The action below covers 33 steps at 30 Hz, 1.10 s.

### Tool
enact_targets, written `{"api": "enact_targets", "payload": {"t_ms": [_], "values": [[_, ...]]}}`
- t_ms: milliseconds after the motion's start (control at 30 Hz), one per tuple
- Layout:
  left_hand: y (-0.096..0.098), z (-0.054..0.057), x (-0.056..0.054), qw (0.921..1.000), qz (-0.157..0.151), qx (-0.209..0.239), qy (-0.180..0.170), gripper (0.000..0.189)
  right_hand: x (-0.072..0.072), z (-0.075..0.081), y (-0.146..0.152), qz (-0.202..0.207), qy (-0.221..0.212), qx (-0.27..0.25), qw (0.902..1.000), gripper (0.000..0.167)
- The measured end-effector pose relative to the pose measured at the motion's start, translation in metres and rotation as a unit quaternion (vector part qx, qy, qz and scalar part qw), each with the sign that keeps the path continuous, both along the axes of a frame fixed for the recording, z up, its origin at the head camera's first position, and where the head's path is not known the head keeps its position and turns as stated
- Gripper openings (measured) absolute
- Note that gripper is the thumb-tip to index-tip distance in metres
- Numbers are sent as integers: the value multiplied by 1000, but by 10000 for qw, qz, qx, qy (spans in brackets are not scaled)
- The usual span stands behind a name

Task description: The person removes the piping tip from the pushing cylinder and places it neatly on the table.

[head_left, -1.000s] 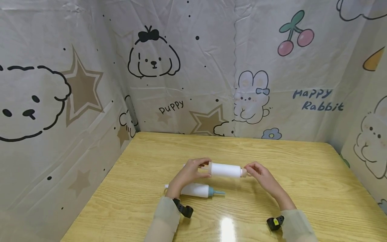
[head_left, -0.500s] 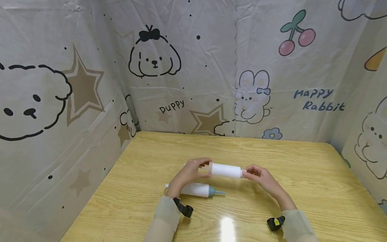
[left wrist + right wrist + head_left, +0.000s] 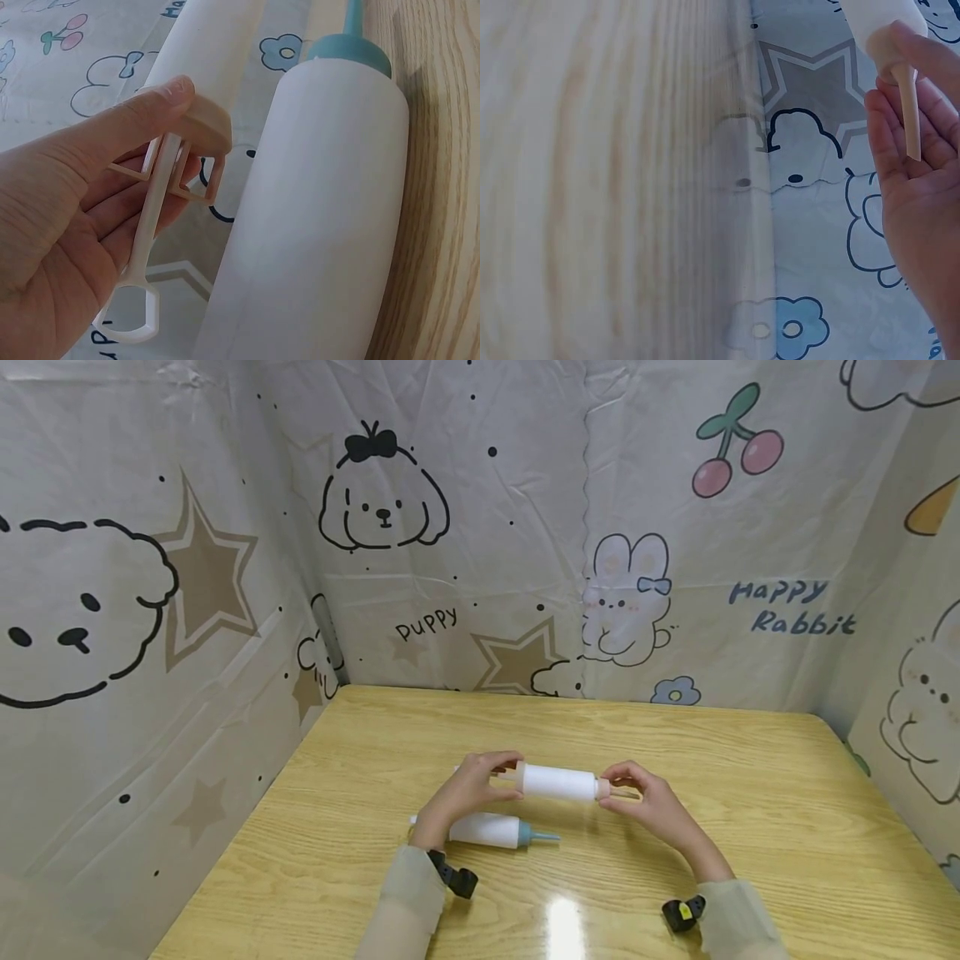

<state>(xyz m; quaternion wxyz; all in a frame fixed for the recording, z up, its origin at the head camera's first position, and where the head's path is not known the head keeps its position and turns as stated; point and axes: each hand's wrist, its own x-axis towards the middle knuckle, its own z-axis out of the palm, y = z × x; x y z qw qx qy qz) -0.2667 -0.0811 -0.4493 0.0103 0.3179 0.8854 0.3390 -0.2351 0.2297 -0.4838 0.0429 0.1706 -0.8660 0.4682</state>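
Note:
A white plastic syringe (image 3: pixel 558 783) with peach end fittings is held level above the table in the head view. My left hand (image 3: pixel 472 787) grips its peach collar (image 3: pixel 206 124), the thumb lying over the edge. Behind that collar stick out finger loops and a white plunger rod ending in a ring (image 3: pixel 154 311). At the other end, my right hand (image 3: pixel 647 797) pinches the peach cap (image 3: pixel 885 46) between thumb and fingers, and the thin nozzle (image 3: pixel 910 116) points back over the palm. A second white syringe (image 3: pixel 486 831) with a teal cap lies nearer, partly behind my left wrist.
The wood-grain table (image 3: pixel 360 893) has a bright reflection near its front. A printed cloth (image 3: pixel 480 527) with cartoon animals hangs along the back and both sides. Each wrist wears a small black camera (image 3: pixel 682 912).
My right hand's fingers have shifted from the nozzle onto the peach cap and spread around it, so the nozzle now shows. The left hand and the teal-capped syringe have hardly moved.

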Motion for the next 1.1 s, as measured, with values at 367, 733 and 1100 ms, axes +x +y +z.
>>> {"api": "enact_targets", "payload": {"t_ms": [367,733,1100], "values": [[-2,0,0,10000,73,18,-65,56,2,-1,-1,-117,330,180,9992,31],[-13,-1,-8,9995,256,-171,-80,55,2,0,3,-167,431,209,9987,30],[-13,-6,-13,9961,388,-639,-458,57,3,-1,4,-82,434,173,9989,30]]}}
